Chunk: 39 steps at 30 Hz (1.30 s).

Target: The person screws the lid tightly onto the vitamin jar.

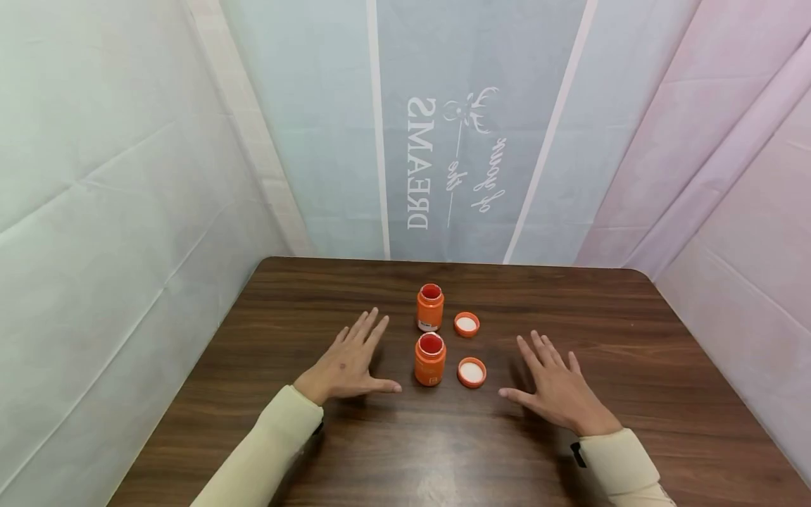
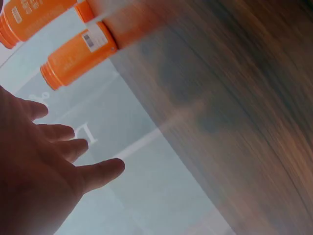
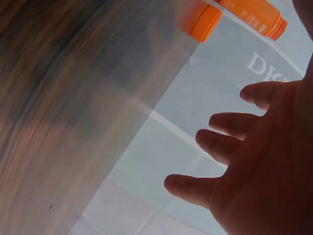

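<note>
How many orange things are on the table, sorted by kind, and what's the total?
Open bottles: 2 (far bottle, near bottle)
Lids, white insides facing up: 2 (far lid, near lid)
Total: 4

bottles (image 1: 430,367) and lids (image 1: 472,373) obstruct the table (image 1: 405,451) centrally, leaving its near side passable.

I see two bright orange bottles (image 1: 430,367), red inside their mouths, and two orange caps (image 1: 472,372) lined white. Dark brown grain streaks the bench (image 1: 380,451); beyond its far edge, a pale blue-grey backdrop (image 1: 469,42) carries white stripes (image 1: 378,105) and lettering (image 1: 420,162).
</note>
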{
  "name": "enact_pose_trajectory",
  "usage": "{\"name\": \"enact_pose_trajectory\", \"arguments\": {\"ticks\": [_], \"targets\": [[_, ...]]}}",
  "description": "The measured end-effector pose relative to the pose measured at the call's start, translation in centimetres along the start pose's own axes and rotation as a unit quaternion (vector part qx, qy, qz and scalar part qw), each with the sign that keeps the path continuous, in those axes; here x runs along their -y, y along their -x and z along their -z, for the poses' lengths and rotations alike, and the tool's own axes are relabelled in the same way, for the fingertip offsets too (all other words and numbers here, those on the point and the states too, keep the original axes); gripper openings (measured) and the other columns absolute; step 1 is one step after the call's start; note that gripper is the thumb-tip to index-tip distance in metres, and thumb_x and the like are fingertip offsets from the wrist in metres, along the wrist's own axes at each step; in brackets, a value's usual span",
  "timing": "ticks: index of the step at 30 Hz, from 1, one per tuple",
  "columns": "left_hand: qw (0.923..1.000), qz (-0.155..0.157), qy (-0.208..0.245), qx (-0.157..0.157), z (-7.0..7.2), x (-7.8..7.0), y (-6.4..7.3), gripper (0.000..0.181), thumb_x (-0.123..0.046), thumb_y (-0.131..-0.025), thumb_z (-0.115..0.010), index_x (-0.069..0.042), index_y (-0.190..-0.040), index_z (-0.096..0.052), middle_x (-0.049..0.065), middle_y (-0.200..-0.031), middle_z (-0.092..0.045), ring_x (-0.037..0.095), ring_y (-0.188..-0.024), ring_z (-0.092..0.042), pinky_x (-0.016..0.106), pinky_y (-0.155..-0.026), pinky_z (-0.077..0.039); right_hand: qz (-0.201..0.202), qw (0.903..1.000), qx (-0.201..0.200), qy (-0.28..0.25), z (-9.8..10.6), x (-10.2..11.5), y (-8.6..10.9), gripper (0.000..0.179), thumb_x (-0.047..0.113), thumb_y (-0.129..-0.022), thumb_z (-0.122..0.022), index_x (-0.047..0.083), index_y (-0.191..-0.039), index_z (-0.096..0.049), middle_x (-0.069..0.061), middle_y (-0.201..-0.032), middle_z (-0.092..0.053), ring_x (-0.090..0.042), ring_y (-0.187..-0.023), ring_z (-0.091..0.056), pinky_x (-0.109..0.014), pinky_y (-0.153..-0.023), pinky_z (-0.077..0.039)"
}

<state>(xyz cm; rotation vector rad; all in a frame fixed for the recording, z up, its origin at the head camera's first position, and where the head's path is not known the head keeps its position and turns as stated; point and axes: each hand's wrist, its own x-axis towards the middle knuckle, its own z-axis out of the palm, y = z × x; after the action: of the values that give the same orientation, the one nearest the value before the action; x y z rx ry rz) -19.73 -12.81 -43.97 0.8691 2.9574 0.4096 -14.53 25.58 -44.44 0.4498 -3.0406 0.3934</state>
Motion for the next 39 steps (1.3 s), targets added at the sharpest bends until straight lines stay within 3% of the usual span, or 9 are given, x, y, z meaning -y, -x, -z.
{"name": "enact_pose_trajectory", "arguments": {"ticks": [11, 20, 27, 39], "targets": [[0.998, 0.002, 0.052, 0.036, -1.0, -1.6, -1.2, 0.111, -0.077, -0.08, -0.062, -0.01, -0.159, -0.02, 0.013, -0.157, -0.035, 0.03, -0.143, -0.035, 0.059, -0.113, -0.026, 0.031, 0.9995, 0.003, -0.004, -0.7, 1.2, -1.3, 0.084, 0.058, -0.088, -0.068, 0.0, -0.145, -0.048, -0.025, -0.139, -0.053, -0.044, -0.126, -0.051, -0.069, -0.099, -0.034], [0.9887, -0.001, 0.142, 0.047, -2.0, -2.3, -1.9, 0.106, -0.071, -0.083, -0.064, -0.009, -0.159, -0.022, 0.013, -0.157, -0.035, 0.03, -0.14, -0.04, 0.051, -0.111, -0.034, 0.024, 0.9988, 0.041, -0.015, -1.5, 2.1, -2.3, 0.079, 0.058, -0.088, -0.068, -0.001, -0.139, -0.054, -0.024, -0.133, -0.058, -0.045, -0.121, -0.054, -0.067, -0.097, -0.038], [0.9748, 0.014, 0.214, 0.061, -2.4, -2.8, -2.5, 0.104, -0.067, -0.083, -0.069, -0.01, -0.158, -0.023, 0.009, -0.159, -0.033, 0.026, -0.143, -0.036, 0.049, -0.112, -0.033, 0.021, 0.9984, 0.048, -0.021, -1.8, 2.8, -3.0, 0.074, 0.057, -0.088, -0.07, 0.0, -0.134, -0.059, -0.019, -0.126, -0.061, -0.039, -0.118, -0.057, -0.063, -0.094, -0.041], [0.9645, 0.007, 0.258, 0.053, -3.2, -3.3, -3.0, 0.09, -0.062, -0.086, -0.068, -0.012, -0.151, -0.032, 0.006, -0.145, -0.049, 0.018, -0.132, -0.047, 0.045, -0.108, -0.038, 0.033, 0.9985, 0.043, -0.013, -2.6, 3.6, -4.1, 0.067, 0.052, -0.085, -0.075, 0.003, -0.129, -0.062, -0.016, -0.121, -0.063, -0.036, -0.114, -0.06, -0.063, -0.091, -0.043]]}}
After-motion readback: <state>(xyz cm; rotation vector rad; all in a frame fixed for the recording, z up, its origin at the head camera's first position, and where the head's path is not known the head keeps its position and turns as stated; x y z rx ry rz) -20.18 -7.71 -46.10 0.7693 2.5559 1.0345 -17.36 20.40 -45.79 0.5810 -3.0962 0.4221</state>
